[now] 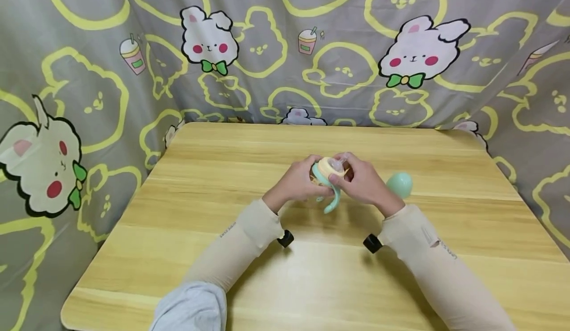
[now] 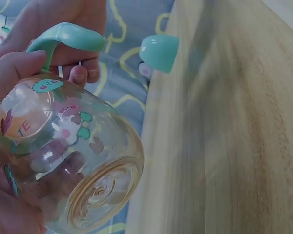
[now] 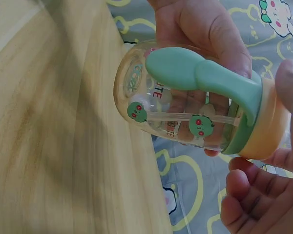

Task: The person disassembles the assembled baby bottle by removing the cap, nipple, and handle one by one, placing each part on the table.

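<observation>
Your left grip (image 1: 298, 180) clamps the clear, mint-handled plastic bottle (image 2: 105, 141) above the pale wooden desk (image 1: 187, 187); your right grip (image 1: 364, 178) pinches its pale-yellow collar (image 3: 269, 119), near a mint-green domed cap (image 1: 400, 185).

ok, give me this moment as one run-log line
left grip: holds clear baby bottle by body | right grip: holds yellow collar | teat: uncovered | mint-green cap: off, on wooden table, right of bottle

The head view is bright, with glare on the near tabletop (image 1: 320, 281); both wrist views look dimmer, softly shadowed.
</observation>
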Available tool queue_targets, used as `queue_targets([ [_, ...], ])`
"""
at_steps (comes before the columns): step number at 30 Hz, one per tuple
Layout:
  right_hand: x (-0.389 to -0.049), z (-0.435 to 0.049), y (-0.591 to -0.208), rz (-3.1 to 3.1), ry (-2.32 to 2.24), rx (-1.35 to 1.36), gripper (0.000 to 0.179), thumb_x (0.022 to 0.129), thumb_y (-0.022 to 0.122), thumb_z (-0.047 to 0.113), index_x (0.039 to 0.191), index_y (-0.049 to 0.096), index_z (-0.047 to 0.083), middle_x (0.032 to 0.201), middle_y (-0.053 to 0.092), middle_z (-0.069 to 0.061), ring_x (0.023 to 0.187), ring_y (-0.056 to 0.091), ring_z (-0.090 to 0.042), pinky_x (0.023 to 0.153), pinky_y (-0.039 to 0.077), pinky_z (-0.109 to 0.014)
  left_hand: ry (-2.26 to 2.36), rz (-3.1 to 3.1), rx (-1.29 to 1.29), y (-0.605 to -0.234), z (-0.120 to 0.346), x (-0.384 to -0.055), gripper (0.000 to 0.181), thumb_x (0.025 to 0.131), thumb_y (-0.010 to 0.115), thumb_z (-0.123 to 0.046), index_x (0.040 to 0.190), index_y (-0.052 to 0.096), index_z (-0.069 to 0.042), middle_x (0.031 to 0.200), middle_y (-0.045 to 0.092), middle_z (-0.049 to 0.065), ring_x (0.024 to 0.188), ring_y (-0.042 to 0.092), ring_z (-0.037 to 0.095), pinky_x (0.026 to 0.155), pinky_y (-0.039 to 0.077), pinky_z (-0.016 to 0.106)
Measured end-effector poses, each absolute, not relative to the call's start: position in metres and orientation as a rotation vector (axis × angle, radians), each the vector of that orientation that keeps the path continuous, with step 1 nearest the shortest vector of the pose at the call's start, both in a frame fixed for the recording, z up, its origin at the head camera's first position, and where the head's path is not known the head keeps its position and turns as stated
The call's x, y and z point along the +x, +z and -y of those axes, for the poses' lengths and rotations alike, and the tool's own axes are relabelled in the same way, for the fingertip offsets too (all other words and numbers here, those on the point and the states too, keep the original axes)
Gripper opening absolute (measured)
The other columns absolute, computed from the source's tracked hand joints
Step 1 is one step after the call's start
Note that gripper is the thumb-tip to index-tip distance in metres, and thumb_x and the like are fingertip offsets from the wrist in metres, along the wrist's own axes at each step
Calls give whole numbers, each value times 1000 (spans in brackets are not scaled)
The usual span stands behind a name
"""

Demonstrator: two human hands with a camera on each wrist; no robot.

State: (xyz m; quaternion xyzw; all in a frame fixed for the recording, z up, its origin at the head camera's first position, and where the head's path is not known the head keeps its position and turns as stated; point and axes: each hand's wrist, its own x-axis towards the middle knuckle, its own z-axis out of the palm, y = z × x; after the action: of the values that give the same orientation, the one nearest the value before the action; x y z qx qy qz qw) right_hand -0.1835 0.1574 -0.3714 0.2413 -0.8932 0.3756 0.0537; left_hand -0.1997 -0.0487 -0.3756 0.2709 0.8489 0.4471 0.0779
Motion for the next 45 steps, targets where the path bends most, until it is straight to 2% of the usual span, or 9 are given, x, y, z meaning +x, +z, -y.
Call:
queue_targets([
  [3,-181,-156,-374,2743,1154,767,52,94,60,43,129,52,5,81,60,-5,67,56,-16,61,48,-33,1320,-2534,801,-377,48,-196,78,73,83,-35,136,47,-6,109,63,1,94,63,20,75,51,25],
  [7,-178,-152,-380,2757,1132,780,56,95,56,46,131,53,3,103,65,-10,86,63,-21,74,51,-39,1306,-2539,812,-380,47,-190,76,74,82,-35,135,48,-5,110,63,2,95,63,20,77,50,26],
  [9,-178,-150,-381,2766,1115,733,56,94,56,48,129,55,4,107,65,-10,90,63,-22,76,51,-40,1301,-2552,831,-380,47,-189,74,75,82,-35,134,49,-6,109,63,3,93,63,21,75,50,26],
  [12,-179,-147,-380,2770,1130,631,56,92,59,49,124,57,3,103,65,-10,85,61,-23,72,50,-39,1319,-2560,842,-380,46,-189,75,75,81,-34,135,47,-6,108,62,4,90,63,21,74,50,27],
  [17,-180,-144,-377,2752,1152,512,55,89,61,49,116,59,1,95,65,-11,77,60,-23,66,49,-37,1307,-2586,889,-384,44,-191,82,76,80,-36,141,40,-6,115,60,3,97,61,19,82,50,30],
  [21,-180,-146,-375,2787,1146,481,52,88,62,52,113,59,6,88,63,-8,75,59,-22,64,48,-36,1259,-2614,910,-388,42,-192,86,74,83,-37,141,38,-6,119,59,3,99,59,13,85,49,29],
  [27,-182,-145,-372,2816,1157,508,52,87,62,56,113,58,11,86,62,-5,72,57,-20,63,47,-35,1275,-2627,897,-387,41,-194,80,74,80,-28,138,39,-4,116,59,7,94,61,17,79,49,25],
  [38,-186,-146,-370,2686,1304,605,42,83,72,40,108,59,9,84,61,-6,71,56,-20,60,47,-35,1264,-2606,903,-377,42,-194,75,70,78,-23,133,41,-7,106,57,1,93,61,27,77,48,27],
  [45,-185,-147,-371,2665,1335,639,41,83,73,37,110,59,9,87,62,-8,73,56,-21,61,48,-36,1237,-2614,927,-374,43,-196,77,67,80,-22,133,42,-7,104,59,3,91,60,23,76,48,27],
])
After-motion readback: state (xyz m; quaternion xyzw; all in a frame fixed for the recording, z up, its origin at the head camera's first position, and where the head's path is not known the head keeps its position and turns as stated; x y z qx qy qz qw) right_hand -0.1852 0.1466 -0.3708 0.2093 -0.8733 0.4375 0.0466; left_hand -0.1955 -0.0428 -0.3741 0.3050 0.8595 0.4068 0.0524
